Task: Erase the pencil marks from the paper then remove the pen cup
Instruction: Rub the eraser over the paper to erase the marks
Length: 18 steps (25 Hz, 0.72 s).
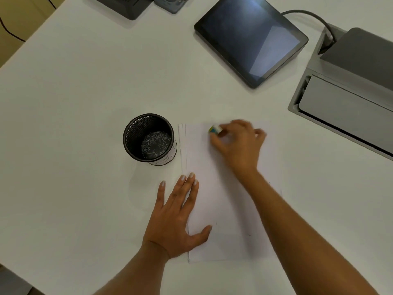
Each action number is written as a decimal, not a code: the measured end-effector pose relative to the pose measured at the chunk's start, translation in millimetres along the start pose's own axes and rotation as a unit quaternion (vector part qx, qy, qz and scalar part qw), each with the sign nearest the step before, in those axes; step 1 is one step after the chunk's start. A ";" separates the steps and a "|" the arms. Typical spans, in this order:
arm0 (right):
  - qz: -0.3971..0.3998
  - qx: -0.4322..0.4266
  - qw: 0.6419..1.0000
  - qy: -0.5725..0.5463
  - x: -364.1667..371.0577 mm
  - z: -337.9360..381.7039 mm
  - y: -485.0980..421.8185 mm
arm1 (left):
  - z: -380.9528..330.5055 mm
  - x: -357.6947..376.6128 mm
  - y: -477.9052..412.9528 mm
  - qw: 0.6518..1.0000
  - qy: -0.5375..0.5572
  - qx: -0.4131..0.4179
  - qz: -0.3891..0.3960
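Observation:
A white sheet of paper (214, 188) lies on the white table (85, 92), on top of a few other sheets. My right hand (238, 145) pinches a small white eraser (215, 129) with a yellow-green end against the paper's far part; the hand is motion-blurred. My left hand (176, 213) lies flat, fingers spread, on the paper's left edge. A black mesh pen cup (148, 138) stands upright just left of the paper, empty of pens. A few tiny dark specks show near the paper's lower right. No pencil marks are discernible.
A dark tablet (251, 39) lies at the far right with a cable behind it. A grey cable box with an open lid (344, 96) is set in the table at the right. Dark devices (127, 5) sit at the far edge.

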State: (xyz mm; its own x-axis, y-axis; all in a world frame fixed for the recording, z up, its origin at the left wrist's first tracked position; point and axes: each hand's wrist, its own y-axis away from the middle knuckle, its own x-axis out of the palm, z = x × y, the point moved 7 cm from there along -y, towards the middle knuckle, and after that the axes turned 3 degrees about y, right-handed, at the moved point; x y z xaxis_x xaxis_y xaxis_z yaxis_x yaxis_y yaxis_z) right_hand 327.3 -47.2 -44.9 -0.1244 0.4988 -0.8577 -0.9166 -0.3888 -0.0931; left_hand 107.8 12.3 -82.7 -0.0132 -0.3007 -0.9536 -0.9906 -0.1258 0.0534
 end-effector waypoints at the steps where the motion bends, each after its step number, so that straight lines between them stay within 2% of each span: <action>1: -0.004 0.042 0.999 -0.003 -5.4 -11.6 -10.8 | -0.1 -0.2 0.3 1.000 0.000 0.000 0.001; 3: -0.011 0.064 0.998 -0.003 -6.1 -11.9 -9.5 | 0.0 -0.1 0.1 1.000 0.000 0.001 0.002; 7: 0.066 -0.054 0.995 -0.046 19.7 37.1 66.9 | 0.3 1.9 -0.3 1.000 0.000 0.006 -0.007; 8: 0.063 -0.059 0.995 -0.045 17.8 34.3 77.5 | 0.4 1.9 0.1 1.000 0.003 0.006 -0.008; 10: 0.000 0.015 1.000 -0.023 -0.5 -1.1 65.5 | 0.4 1.3 0.2 1.000 0.006 0.003 -0.004; 13: -0.083 0.175 0.981 0.021 -36.6 -64.8 35.9 | -0.4 -0.1 -0.2 1.000 0.008 0.001 -0.002; 15: -0.092 0.205 0.974 0.022 -40.8 -68.0 40.2 | -0.2 -0.3 -0.5 1.000 0.010 0.000 0.000; 16: -0.086 0.188 0.978 0.026 -36.5 -54.0 51.6 | 0.1 -0.3 -0.8 1.000 0.011 -0.001 0.000; 18: -0.045 0.084 0.995 0.032 -18.7 -12.1 87.4 | 0.4 0.7 -0.5 1.000 0.009 -0.002 -0.002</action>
State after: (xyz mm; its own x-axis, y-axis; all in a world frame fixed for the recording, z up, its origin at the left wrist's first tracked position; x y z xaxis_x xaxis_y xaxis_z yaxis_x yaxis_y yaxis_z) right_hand 254.1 -99.9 -43.1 -0.0190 0.4735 -0.8806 -0.9744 -0.2061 -0.0898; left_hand 108.2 12.5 -83.4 -0.0061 -0.3177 -0.9482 -0.9901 -0.1311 0.0503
